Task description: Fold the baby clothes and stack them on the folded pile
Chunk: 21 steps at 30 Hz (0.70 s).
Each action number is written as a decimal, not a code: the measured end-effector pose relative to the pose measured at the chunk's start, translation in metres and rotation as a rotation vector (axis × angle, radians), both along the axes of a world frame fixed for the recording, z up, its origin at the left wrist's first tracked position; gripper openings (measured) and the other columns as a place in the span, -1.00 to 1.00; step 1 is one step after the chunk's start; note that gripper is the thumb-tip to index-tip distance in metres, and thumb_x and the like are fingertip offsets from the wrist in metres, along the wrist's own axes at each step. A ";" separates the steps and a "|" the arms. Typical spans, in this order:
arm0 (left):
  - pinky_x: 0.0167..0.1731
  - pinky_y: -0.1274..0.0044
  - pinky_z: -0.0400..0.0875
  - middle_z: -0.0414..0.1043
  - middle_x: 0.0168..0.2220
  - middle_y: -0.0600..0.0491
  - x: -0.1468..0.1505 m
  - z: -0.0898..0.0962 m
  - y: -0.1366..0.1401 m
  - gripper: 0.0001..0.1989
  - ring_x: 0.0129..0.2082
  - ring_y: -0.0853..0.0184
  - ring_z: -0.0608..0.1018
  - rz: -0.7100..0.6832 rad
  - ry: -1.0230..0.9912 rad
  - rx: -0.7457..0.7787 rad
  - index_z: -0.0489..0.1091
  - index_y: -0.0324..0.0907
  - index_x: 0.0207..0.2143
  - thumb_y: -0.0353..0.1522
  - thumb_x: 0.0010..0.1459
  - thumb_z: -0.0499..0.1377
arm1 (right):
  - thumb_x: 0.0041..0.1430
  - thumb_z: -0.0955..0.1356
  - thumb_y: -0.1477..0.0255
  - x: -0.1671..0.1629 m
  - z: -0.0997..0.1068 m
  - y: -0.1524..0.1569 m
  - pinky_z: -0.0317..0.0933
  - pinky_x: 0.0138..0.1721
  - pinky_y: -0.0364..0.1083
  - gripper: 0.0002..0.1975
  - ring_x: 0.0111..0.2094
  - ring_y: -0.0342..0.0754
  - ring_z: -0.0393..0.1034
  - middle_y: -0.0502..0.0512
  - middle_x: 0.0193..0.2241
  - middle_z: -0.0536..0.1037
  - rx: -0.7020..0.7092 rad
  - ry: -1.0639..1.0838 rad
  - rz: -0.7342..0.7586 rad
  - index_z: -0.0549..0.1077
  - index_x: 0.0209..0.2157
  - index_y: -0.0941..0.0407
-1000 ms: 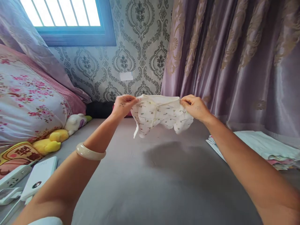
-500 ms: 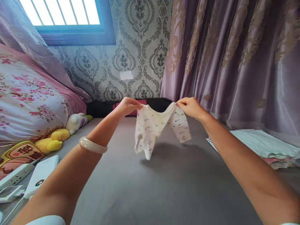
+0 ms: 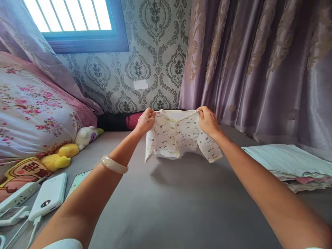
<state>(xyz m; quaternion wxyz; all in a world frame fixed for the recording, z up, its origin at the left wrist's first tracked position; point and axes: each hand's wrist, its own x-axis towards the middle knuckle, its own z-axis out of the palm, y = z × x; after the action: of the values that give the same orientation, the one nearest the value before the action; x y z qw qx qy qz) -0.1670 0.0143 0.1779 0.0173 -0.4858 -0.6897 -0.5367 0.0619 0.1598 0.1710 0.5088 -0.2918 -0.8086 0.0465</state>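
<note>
A small white baby shirt (image 3: 168,135) with a tiny print and a pale yellow front edge hangs spread between my hands, above the grey bed sheet (image 3: 155,207). My left hand (image 3: 146,120) pinches it at one shoulder, with the fingers closed on the cloth. At the opposite shoulder my right hand (image 3: 208,120) grips it the same way. One sleeve dangles below my right hand, and the other hangs under my left. The shirt's shadow falls on the sheet beneath it.
On the right lies a stack of folded clothes (image 3: 290,159). At the left are a white power bank (image 3: 49,195), a power strip (image 3: 19,195), a phone (image 3: 77,181) and plush toys (image 3: 57,160). A black and dark red roll (image 3: 116,121) lies along the wall.
The shirt, earlier bunched and hanging unevenly, is now stretched out with its front showing. My left hand has shifted slightly right; more of the phone shows beside my left forearm.
</note>
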 end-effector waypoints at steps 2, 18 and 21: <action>-0.29 0.48 0.30 0.36 -0.41 0.07 0.001 -0.003 0.001 -0.90 -0.34 0.31 0.41 0.043 0.086 0.023 0.29 -0.14 -0.35 -0.37 0.20 0.02 | 0.28 0.16 0.40 0.001 -0.001 -0.002 0.21 -0.15 -0.02 -0.75 -0.21 0.05 0.38 0.20 -0.30 0.53 0.076 -0.035 0.024 0.44 -0.28 0.11; -0.32 0.55 0.28 0.39 -0.32 0.03 0.029 -0.005 -0.098 -0.74 -0.36 0.36 0.42 0.162 0.571 0.229 0.45 -0.14 -0.20 -0.24 0.29 0.02 | 0.26 0.28 0.12 0.053 0.013 -0.077 0.27 -0.18 -0.03 -0.69 -0.28 -0.02 0.41 0.08 -0.32 0.50 0.181 -0.038 0.165 0.55 -0.24 0.00; -0.36 0.54 0.28 0.38 -0.37 0.05 0.039 0.014 -0.130 -0.77 -0.42 0.38 0.40 0.152 0.623 0.211 0.48 -0.12 -0.21 -0.24 0.26 0.07 | 0.21 0.32 0.09 0.063 0.023 -0.098 0.30 -0.22 -0.01 -0.71 -0.31 -0.01 0.42 0.06 -0.35 0.53 0.115 -0.006 0.219 0.56 -0.30 -0.03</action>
<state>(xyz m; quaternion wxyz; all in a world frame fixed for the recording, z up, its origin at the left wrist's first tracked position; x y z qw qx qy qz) -0.1278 -0.1161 0.1921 0.3175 -0.5692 -0.6262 -0.4279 0.1253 0.0617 0.1940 0.5141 -0.1725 -0.8384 0.0546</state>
